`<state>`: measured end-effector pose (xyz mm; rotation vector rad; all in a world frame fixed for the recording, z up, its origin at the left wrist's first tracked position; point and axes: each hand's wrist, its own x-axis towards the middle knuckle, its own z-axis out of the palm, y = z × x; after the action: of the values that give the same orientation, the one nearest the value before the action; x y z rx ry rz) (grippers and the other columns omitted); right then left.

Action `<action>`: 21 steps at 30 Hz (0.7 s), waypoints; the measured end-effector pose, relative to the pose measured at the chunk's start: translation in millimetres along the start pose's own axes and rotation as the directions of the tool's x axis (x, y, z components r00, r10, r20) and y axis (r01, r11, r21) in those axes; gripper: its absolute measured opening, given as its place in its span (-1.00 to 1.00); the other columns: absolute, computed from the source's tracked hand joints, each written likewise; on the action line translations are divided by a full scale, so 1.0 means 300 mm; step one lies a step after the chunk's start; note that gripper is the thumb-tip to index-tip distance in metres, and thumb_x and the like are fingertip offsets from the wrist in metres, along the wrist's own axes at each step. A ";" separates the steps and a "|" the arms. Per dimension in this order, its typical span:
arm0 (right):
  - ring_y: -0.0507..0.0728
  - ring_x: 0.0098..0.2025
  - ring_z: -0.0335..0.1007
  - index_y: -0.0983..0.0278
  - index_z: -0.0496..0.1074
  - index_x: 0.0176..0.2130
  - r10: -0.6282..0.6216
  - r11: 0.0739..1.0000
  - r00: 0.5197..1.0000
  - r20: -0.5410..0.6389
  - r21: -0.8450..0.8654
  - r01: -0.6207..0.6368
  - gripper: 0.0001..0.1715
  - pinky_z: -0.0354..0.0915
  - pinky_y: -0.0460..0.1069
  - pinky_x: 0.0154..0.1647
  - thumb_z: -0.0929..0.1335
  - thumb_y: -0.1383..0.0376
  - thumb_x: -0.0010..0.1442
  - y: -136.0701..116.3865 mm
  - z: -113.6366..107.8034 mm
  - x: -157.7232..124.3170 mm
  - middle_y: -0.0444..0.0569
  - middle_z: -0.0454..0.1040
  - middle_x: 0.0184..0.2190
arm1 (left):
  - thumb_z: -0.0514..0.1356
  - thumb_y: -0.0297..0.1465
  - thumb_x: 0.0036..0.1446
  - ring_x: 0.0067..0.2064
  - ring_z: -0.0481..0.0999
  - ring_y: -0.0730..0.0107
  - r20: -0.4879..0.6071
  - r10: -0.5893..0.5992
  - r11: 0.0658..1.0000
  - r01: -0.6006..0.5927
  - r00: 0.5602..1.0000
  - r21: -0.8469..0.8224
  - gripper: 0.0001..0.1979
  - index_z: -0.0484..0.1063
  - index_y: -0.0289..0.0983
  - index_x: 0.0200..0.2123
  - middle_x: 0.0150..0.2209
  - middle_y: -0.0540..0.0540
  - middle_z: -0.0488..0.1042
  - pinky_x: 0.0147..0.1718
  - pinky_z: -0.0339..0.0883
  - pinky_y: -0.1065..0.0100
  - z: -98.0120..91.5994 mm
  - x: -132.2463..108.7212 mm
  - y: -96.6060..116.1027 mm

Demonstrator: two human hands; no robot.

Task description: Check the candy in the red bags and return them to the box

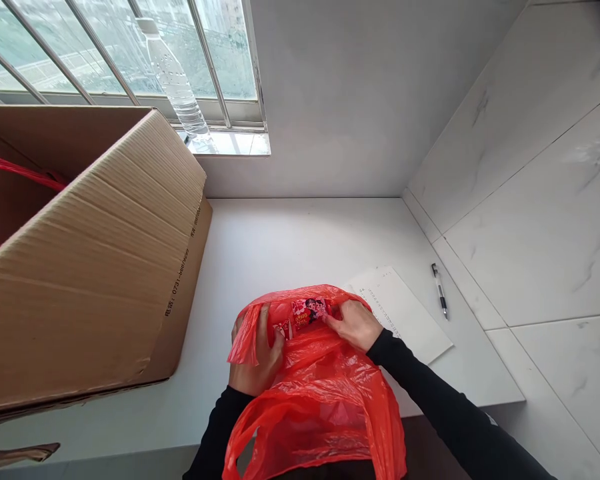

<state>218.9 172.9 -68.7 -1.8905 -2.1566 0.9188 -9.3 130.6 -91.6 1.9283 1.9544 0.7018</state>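
A red plastic bag (325,373) lies open at the front edge of the white table, its handles hanging toward me. Inside it are small red packets with printed cartoon figures (310,311). My left hand (260,353) is closed around the bag's left side, thumb near a small packet (283,329). At the bag's right side, my right hand (355,325) reaches in with bent fingers, its thumb against the printed packet. Some fingertips of both hands are hidden by the bag.
A large open cardboard box (105,267) with red plastic inside fills the left. Written paper (405,313) and a pen (440,291) lie right of the bag. A water bottle (177,83) stands on the windowsill. Tiled wall (540,220) borders the right.
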 end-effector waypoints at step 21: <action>0.13 -0.09 0.47 0.25 0.43 0.02 -0.261 0.950 0.965 -0.026 0.173 0.261 -0.69 0.34 0.04 -0.07 0.18 0.29 0.42 -0.085 -0.190 -0.214 0.02 0.53 -0.07 | 0.07 -0.60 0.21 0.03 0.38 0.08 -0.075 0.342 0.940 -0.342 0.937 0.023 -0.64 0.50 -0.19 -0.02 -0.08 -0.19 0.41 0.01 0.31 -0.03 -0.180 -0.115 0.111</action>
<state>237.4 132.3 8.9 -1.4817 -2.1748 1.0105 -8.8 88.7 -32.7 2.3088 1.6789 0.8693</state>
